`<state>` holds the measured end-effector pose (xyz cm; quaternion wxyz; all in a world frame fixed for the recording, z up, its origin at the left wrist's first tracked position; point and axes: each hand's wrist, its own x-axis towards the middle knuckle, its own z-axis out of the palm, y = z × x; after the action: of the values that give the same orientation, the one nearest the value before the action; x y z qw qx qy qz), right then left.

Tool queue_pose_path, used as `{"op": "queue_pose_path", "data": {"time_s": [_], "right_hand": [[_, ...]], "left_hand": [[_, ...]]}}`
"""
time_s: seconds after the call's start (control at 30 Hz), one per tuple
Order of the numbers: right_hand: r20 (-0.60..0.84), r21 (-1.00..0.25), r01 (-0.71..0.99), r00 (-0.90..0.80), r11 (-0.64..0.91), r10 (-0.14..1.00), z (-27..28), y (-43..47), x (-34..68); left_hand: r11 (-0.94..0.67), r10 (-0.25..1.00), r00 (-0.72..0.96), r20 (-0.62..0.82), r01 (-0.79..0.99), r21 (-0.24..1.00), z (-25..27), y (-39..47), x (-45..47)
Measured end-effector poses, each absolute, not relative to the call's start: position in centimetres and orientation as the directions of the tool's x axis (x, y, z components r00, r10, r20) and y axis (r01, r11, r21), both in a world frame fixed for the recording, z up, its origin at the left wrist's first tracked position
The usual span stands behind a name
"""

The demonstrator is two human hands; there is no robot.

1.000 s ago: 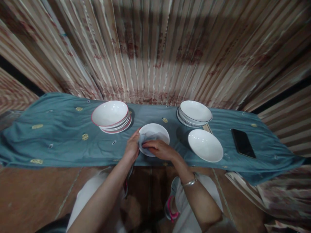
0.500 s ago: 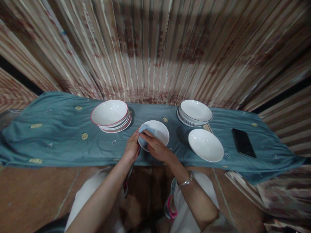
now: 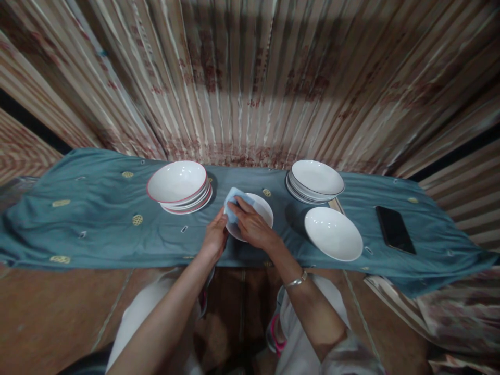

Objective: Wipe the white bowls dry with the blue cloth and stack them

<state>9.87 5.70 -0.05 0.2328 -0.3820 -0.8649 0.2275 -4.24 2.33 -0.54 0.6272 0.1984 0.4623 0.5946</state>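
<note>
A white plate (image 3: 264,208) is held over the front middle of the cloth-covered table. My left hand (image 3: 215,234) grips its left rim, fingers closed around the edge. My right hand (image 3: 253,225) presses a light blue cloth (image 3: 233,200) against the upper left part of this plate, its fingers bent over the cloth. Part of the plate is hidden beneath the cloth and my right hand. To the right of it lies a separate white plate (image 3: 334,234), tilted a little.
On the left stands a stack of red-rimmed dishes (image 3: 177,182). A stack of dark-rimmed dishes (image 3: 317,178) is at the back right. A black phone (image 3: 394,229) lies at far right on the green tablecloth (image 3: 109,219). A pleated curtain (image 3: 242,78) hangs behind.
My right hand has slid the blue cloth from the plate's inside up to its upper left rim, where it is bunched. My left hand keeps its grip.
</note>
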Motion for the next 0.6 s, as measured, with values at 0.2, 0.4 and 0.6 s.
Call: {"op": "queue_pose_path", "data": {"time_s": [0.2,0.4,0.6], "right_hand": [[0.136,-0.45,0.715,-0.537,0.535,0.832,1.8,5.7,9.7],[0.055,-0.249,0.857,-0.452,0.45,0.89,3.0,5.4,10.4],[0.043,-0.12,0.908,-0.4,0.402,0.916,2.9,4.8,11.3]], "left_hand": [[0.218,0.933,-0.127,-0.336,-0.543,0.811,-0.5,2.2,-4.3],[0.218,0.938,-0.114,-0.328,-0.54,0.813,-0.4,2.2,-4.2],[0.253,0.93,-0.113,-0.351,-0.497,0.83,0.0,2.0,-4.3]]}}
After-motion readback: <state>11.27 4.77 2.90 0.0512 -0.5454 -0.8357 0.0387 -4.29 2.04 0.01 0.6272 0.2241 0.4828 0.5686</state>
